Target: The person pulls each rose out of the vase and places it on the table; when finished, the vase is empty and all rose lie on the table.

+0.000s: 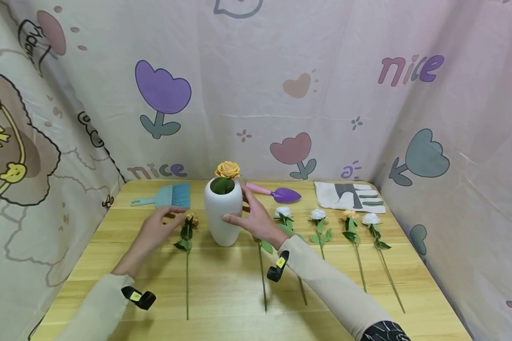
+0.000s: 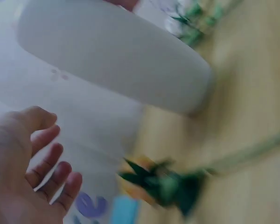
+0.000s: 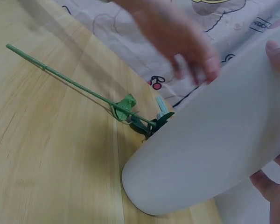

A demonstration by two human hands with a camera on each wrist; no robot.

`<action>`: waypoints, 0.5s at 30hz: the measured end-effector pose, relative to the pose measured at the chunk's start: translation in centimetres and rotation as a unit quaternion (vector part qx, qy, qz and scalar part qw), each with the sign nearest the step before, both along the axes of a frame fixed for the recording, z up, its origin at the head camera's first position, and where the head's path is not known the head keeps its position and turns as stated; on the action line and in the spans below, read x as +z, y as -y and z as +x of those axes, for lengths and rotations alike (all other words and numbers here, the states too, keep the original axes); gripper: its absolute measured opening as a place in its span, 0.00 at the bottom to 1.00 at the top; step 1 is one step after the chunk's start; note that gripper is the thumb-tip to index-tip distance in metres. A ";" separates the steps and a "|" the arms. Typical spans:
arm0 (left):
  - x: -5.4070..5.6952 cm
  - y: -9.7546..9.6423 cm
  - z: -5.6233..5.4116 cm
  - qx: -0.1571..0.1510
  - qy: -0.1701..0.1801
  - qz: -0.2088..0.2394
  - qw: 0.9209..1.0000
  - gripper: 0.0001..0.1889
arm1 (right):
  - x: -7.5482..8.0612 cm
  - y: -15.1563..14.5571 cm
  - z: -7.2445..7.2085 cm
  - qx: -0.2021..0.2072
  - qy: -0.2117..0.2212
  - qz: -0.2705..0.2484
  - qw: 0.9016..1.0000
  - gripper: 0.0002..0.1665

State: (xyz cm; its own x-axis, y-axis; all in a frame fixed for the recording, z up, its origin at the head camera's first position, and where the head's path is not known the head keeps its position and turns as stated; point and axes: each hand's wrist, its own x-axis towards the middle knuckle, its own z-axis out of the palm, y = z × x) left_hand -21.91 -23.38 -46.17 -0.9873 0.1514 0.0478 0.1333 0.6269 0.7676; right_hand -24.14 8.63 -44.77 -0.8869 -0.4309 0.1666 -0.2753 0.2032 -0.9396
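Observation:
A white vase (image 1: pixel 223 220) stands upright on the wooden table, with one yellow-orange rose (image 1: pixel 227 169) showing above its mouth. My right hand (image 1: pixel 262 222) holds the vase from its right side, thumb across the front and fingers round the back. Left of the vase, my left hand (image 1: pixel 159 227) hovers with loosely bent fingers. The left wrist view shows nothing in that hand and a gap between it and the vase. Nearest to it lies a yellow-orange rose (image 1: pixel 188 270), its stem pointing toward me. Another stem (image 1: pixel 262 274) lies under the right hand, its bloom hidden.
Right of the vase lie white roses (image 1: pixel 283 211) (image 1: pixel 317 214) (image 1: pixel 371 219) and a yellow-orange rose (image 1: pixel 349 216). Along the back are a blue dustpan with brush (image 1: pixel 164 195), a purple trowel (image 1: pixel 286 194) and white-grey gloves (image 1: pixel 327 195). A printed curtain (image 1: pixel 256 94) surrounds the table.

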 end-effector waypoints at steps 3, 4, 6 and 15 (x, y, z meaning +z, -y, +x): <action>2.6 -1.0 -0.4 -0.020 -0.042 0.040 0.998 0.24 | 0.0 -0.1 0.0 -0.002 -0.005 0.000 1.000 0.61; 3.3 -1.4 -0.6 -0.027 -0.055 0.055 0.997 0.23 | 0.0 -0.1 0.0 -0.003 -0.007 -0.001 1.000 0.61; 4.8 -2.5 -0.7 -0.043 -0.074 0.082 0.993 0.22 | 0.0 -0.1 0.0 -0.004 -0.009 0.000 1.000 0.61; 7.8 -6.6 -1.4 -0.170 -0.078 0.108 0.976 0.23 | -0.1 0.0 -0.2 0.000 -0.011 0.003 1.000 0.60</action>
State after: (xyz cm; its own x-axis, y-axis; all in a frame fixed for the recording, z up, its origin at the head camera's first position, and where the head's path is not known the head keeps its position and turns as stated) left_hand -23.32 -16.78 -38.35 -0.8598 0.4385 0.2614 0.4318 0.3515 0.8306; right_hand -24.36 8.66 -44.87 -0.8833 -0.4310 0.1845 -0.2964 0.2084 -0.9321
